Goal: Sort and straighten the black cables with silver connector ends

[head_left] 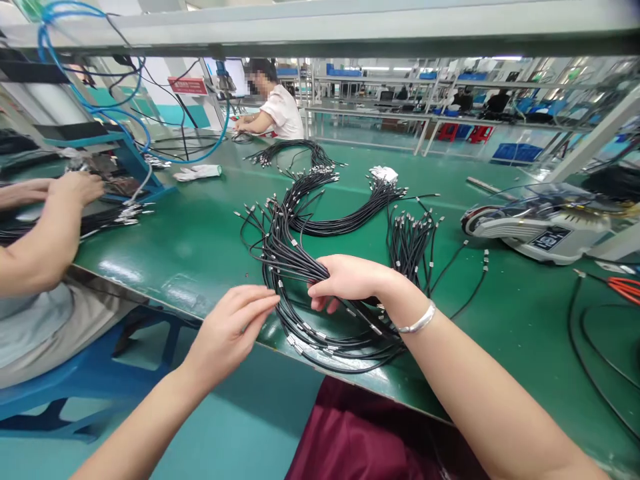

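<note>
The right hand point(345, 279) is wrapped around a bunch of black cables point(293, 257) near the front edge of the green table point(200, 240). The left hand point(235, 323) is half open and appears empty, its fingertips just beside the bunch; contact is unclear. A snug grip that avoids kinks, with the left hand gathering strays, would likely serve best, as metal tips may snag. The gripped stretch's long axis slants from far left to near right; splayed tips point away from the person.

Green workbench point(200, 233), black cable bundles point(295, 257), white glove point(197, 173), pale device point(530, 230)
</note>
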A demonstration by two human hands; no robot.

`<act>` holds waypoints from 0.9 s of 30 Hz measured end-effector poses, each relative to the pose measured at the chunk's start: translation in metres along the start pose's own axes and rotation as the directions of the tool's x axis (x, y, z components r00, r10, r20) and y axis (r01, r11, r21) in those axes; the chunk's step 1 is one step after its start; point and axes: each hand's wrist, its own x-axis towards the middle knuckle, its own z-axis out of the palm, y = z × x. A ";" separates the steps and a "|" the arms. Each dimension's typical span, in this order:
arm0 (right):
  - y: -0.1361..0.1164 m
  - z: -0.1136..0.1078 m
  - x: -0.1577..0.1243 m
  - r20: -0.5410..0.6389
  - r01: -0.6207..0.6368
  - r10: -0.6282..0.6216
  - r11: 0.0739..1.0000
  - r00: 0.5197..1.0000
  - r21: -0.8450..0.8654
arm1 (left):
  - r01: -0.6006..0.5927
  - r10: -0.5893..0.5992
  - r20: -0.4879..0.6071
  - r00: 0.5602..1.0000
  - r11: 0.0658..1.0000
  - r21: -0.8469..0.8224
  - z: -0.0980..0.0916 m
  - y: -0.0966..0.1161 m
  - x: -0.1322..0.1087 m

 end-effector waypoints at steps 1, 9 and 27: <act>0.000 0.000 0.000 0.041 -0.014 0.012 0.999 0.999 0.046 | -0.031 0.033 0.055 0.998 0.999 -0.027 0.000 0.002 -0.004; -0.005 0.001 -0.002 -0.015 -0.001 -0.001 0.993 1.000 -0.121 | -0.030 0.106 0.474 0.874 0.986 -0.166 0.014 0.022 0.023; -0.004 0.003 -0.003 0.032 -0.035 0.046 0.957 0.998 -0.288 | 0.254 -0.132 0.392 0.910 0.926 -0.279 0.020 0.004 0.038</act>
